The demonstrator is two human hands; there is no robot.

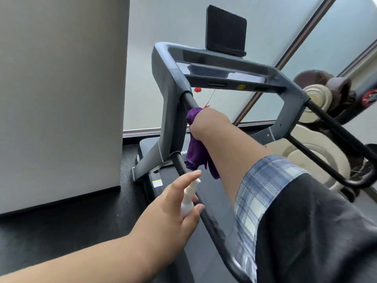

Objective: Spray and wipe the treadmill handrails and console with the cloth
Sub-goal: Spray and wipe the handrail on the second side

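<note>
The left handrail (188,102) is a black bar whose long axis runs from about 11 o'clock, where it joins the grey console frame (163,78), down toward 5 o'clock at the bottom of the view. The right hand (204,123) grips the purple cloth (196,152) around this bar near its upper end; the fingers are hidden behind the hand, and the loose end of the cloth hangs down toward 6 o'clock. A rolled plaid sleeve (261,190) covers the upper part of that arm.

Lower, toward 7 o'clock from the cloth, the left hand (173,205) holds a small white spray bottle (188,199) just beside the lower bar (180,166) of the rail. The bottle stands tilted, its nozzle pointing up toward 1 o'clock, at the hanging cloth. The forefinger lies over the pump top and the other fingers curl round the body. What the bottle contains cannot be told.

The console (224,68) lies at 12 o'clock, its long axis running left to right and dipping toward the right, with a dark tablet holder (225,30) standing upright on its top. A red safety clip (197,90) hangs below the console's left end. The right handrail (336,127) runs toward 4 o'clock. A white wall panel (61,99) fills the 9 o'clock side.
</note>
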